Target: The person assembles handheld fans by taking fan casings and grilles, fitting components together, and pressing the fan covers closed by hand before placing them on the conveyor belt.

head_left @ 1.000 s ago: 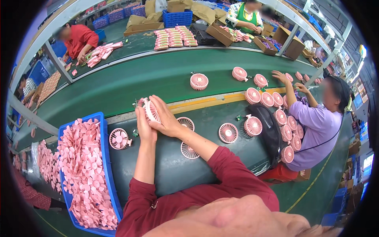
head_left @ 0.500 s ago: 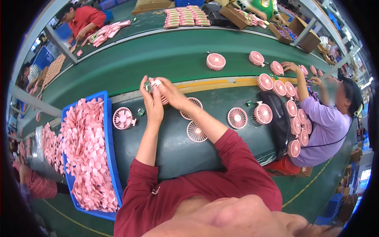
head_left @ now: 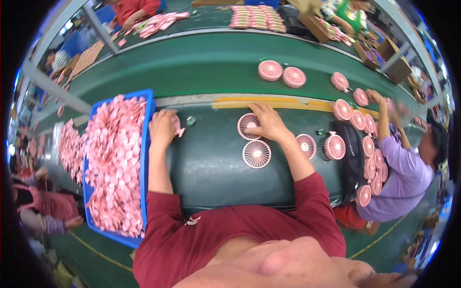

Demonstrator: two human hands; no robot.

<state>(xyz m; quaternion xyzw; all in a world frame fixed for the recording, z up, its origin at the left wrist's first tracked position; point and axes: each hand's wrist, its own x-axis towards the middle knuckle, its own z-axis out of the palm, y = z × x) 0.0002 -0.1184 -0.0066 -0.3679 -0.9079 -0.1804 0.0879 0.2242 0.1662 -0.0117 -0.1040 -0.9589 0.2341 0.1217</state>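
Note:
My left hand [head_left: 162, 128] is closed round a pink fan housing [head_left: 177, 126] beside the blue bin; its short stem sticks out to the right, and the hand hides most of it. A small green circuit board [head_left: 191, 121] lies just right of it. My right hand [head_left: 270, 124] grips a round pink fan grille [head_left: 246, 126], thumb across its face and fingertips at its far rim. A second grille [head_left: 256, 154] lies flat just nearer to me. To the right of my right wrist are another grille [head_left: 306, 146] and a fan housing [head_left: 334, 146] with a small board.
A blue bin [head_left: 149, 103] heaped with pink fan blades [head_left: 115, 163] stands at my left. Beyond the worktop runs a green belt [head_left: 201, 62] carrying pink fans [head_left: 294, 77]. At right, a black bag [head_left: 349, 153], stacked fans and a co-worker in purple [head_left: 403, 177].
My hands were together on a pink fan and are now apart: left at the housing, right at the grille. Another fan now lies on the belt. The whole view has shifted.

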